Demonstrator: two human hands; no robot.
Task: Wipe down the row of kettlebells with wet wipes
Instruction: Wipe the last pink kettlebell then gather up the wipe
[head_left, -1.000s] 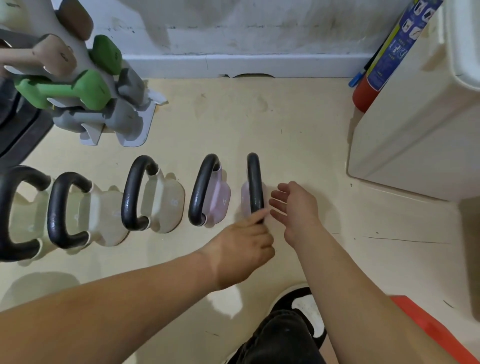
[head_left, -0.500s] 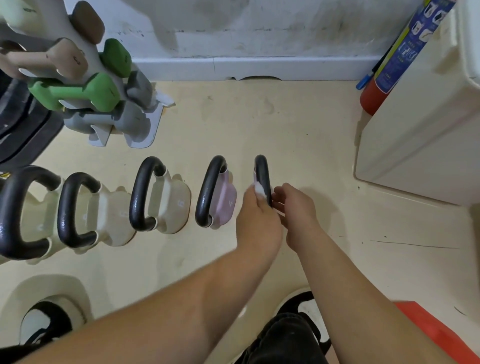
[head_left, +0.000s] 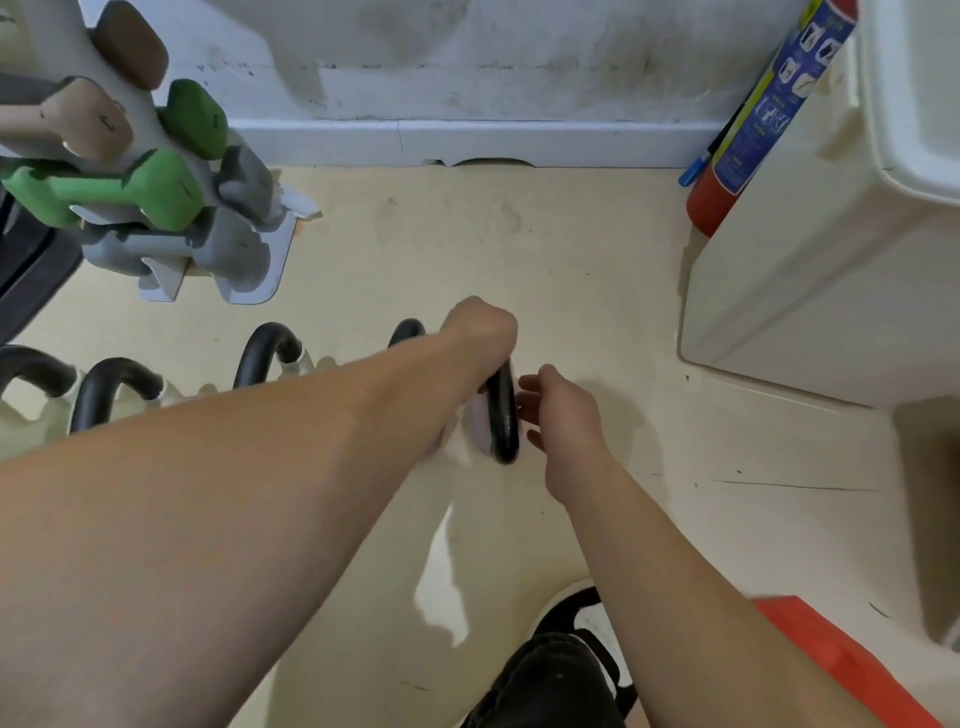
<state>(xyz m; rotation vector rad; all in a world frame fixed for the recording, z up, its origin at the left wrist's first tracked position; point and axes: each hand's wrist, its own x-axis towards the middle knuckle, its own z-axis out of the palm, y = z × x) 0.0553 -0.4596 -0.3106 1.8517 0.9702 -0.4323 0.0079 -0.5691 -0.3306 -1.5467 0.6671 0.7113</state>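
The left hand (head_left: 480, 332) is curling over the far end of the black loop handle of the lilac-bodied kettlebell (head_left: 503, 421), the rightmost one in the row, and is gripping it. Whether a wet wipe is lying under those fingers cannot be told. The right hand (head_left: 563, 415) is hovering just right of the same handle with its fingers relaxed and slightly spread, holding nothing. Whether it is touching the handle is unclear.

The left forearm is crossing over the cream-bodied kettlebells (head_left: 111, 382), which are standing in line to the left on the pale cream floor (head_left: 571, 260). A scuffed white wall with a skirting board (head_left: 467, 140) is running along the far edge.

At the upper left, a white dumbbell rack (head_left: 270, 260) is holding green, grey and beige dumbbells. A red fire extinguisher (head_left: 724, 176) is leaning beside a cream cabinet (head_left: 805, 270) on the right.
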